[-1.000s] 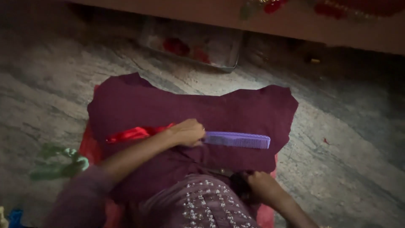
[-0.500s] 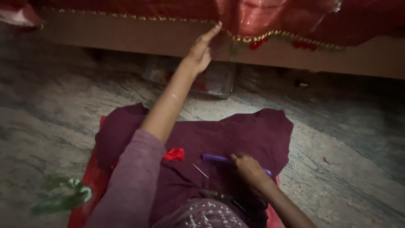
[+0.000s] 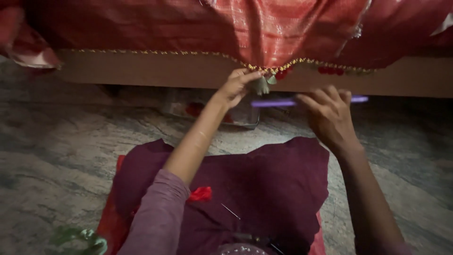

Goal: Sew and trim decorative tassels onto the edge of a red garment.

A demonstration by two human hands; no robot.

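Note:
My left hand (image 3: pixel 237 86) is raised to the gold-beaded hem of a red cloth (image 3: pixel 264 33) that hangs over a wooden ledge, and its fingers pinch a small greenish tassel (image 3: pixel 261 86) on that hem. My right hand (image 3: pixel 329 112) holds a purple comb (image 3: pixel 283 102) level in the air, just right of the tassel. Below both arms a maroon cloth (image 3: pixel 278 184) lies spread on the floor over a red cushion (image 3: pixel 109 222). A small red fabric scrap (image 3: pixel 201 194) and a thin needle (image 3: pixel 230 211) rest on the maroon cloth.
A clear plastic box (image 3: pixel 188 109) with red bits inside sits under the wooden ledge (image 3: pixel 141 73). A green fabric piece (image 3: pixel 80 237) lies on the grey stone floor (image 3: pixel 56 151) at the lower left. Red tassels (image 3: pixel 330 70) dot the hem to the right.
My right hand has lifted the purple comb off the maroon cloth up to the hem. My left hand, reaching up before, now pinches the tassel. The view has tilted upward.

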